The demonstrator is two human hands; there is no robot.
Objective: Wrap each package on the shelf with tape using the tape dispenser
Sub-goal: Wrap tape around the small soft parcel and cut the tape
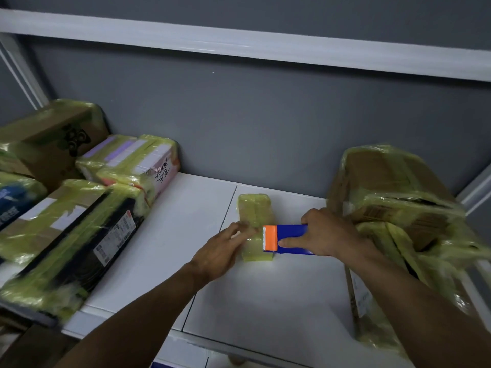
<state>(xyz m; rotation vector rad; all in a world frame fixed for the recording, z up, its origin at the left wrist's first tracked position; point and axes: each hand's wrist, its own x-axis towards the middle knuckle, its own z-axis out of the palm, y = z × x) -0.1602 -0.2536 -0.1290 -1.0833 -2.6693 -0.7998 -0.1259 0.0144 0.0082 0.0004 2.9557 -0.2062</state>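
The dispenser point(289, 232) is smooth plastic, blue body and orange head, with a faint sheen; the small package point(255, 208) is sheathed in glossy yellow-green tape, wrinkled at the edges; the shelf point(265, 301) is a smooth white board, lightly reflective; the right box point(385, 176) is matt brown cardboard under crinkled shiny tape; the black box point(87, 251) looks glossy, with a paper label point(117, 235); the wall point(265, 123) is matt grey.

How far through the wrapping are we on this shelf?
Done: the stack at left and the big box at right already look wrapped. In hand: the small package, pressed by the left hand while the right hand holds the dispenser against it. Left: no bare package shows in view.
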